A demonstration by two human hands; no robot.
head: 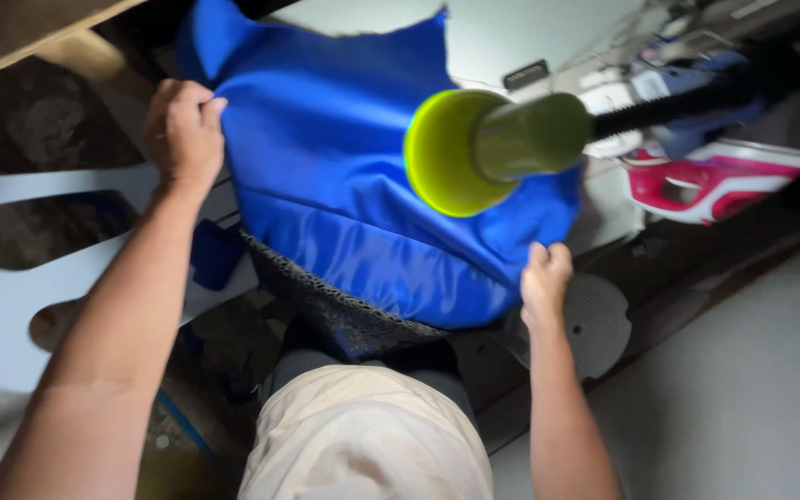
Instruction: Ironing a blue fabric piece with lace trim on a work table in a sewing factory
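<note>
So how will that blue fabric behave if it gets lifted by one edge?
The blue fabric is probably floppy: it sags between the left hand and right hand. Its sheen suggests it's slippery. Likely light.

one blue cloth (344, 167), two hands (182, 130), one yellow-green cone (493, 148)

The blue cloth (326, 176) is covering most of the middle, and a yellow-green cone (483, 148) is jutting across its right part, blocking passage there. A white plastic chair (2, 306) is crowding the left. The pale floor (743, 389) at near right is lying open.
</note>
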